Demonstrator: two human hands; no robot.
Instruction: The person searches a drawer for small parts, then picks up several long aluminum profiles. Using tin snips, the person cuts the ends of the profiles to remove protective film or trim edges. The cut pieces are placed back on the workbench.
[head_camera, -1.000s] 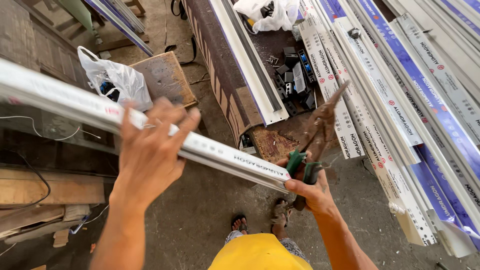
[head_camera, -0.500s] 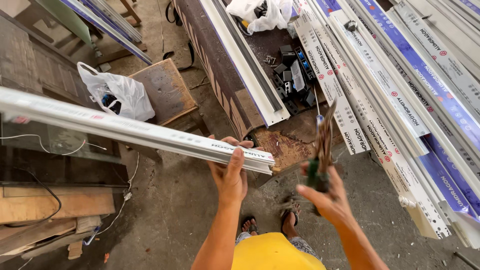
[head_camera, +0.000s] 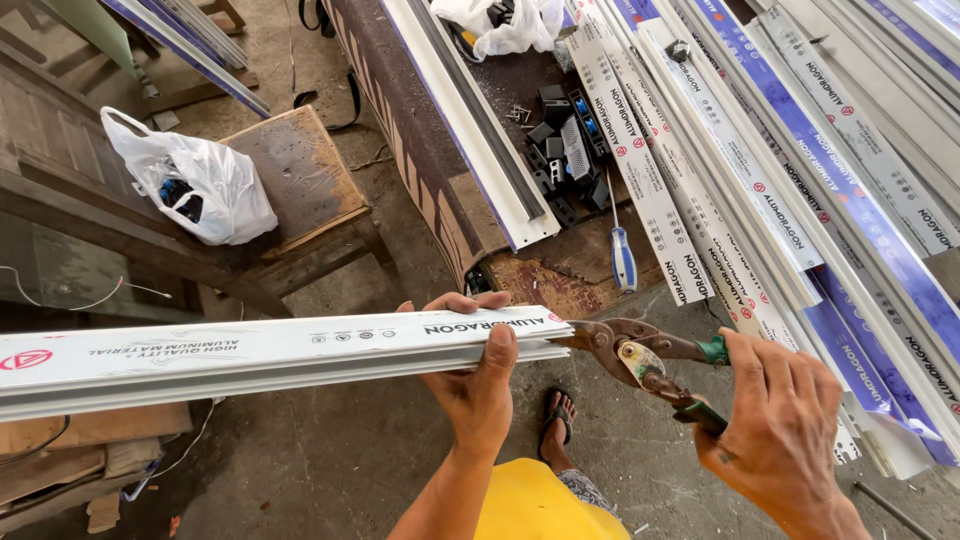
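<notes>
My left hand (head_camera: 478, 372) grips a long white aluminium profile (head_camera: 250, 355) near its right end, holding it level across the view with the rest running off the left edge. My right hand (head_camera: 785, 430) is closed on the green handles of metal snips (head_camera: 640, 357). The snips' jaws point left and touch the profile's cut end. My sandalled foot shows below on the concrete floor.
A workbench (head_camera: 430, 170) carries a white channel (head_camera: 470, 110), black fittings (head_camera: 570, 150) and a blue-handled screwdriver (head_camera: 622, 255). Many wrapped profiles (head_camera: 790, 180) lean at right. A wooden stool (head_camera: 300, 180) holds a white plastic bag (head_camera: 195, 185).
The profile has swung level and closer to me. My left hand slid to its right end. My right hand brought the snips down from upright to the profile's end.
</notes>
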